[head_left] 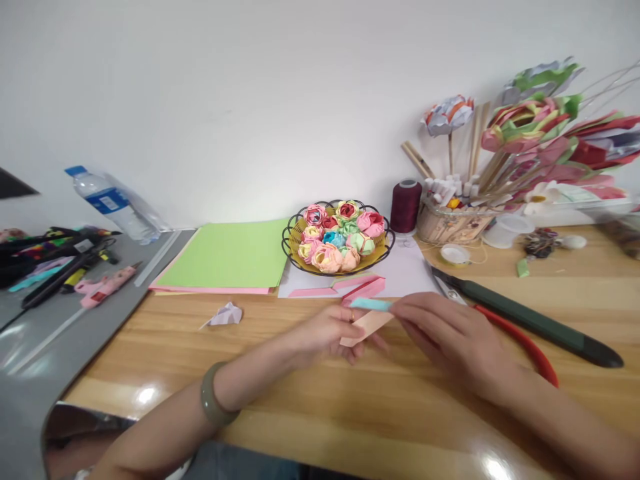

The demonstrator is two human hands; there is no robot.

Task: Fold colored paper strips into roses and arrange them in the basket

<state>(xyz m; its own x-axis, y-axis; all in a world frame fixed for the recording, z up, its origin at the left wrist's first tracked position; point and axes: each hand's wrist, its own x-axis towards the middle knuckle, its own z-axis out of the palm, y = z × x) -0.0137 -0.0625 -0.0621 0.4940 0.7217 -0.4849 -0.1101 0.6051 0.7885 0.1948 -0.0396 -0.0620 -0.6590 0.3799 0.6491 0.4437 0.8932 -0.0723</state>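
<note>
Above the wooden table, my left hand (335,330) pinches a peach paper strip (367,327) near its left end. My right hand (453,333) has its fingers closed at the right ends of that strip and of a light blue paper strip (370,304). The blue strip lies just above the peach one, close to my left fingers; whether they touch it I cannot tell. Folded pink and red paper strips (367,288) lie just behind my hands on a white sheet (407,270). Some fingertips are hidden or blurred.
A basket (286,257) of paper flowers stands behind my hands. Left are green paper (230,253), a crumpled lilac scrap (227,314) and a pink glue gun (105,287). Scissors (450,290) and a long dark green tool (530,317) lie right, near a purple thread spool (405,208).
</note>
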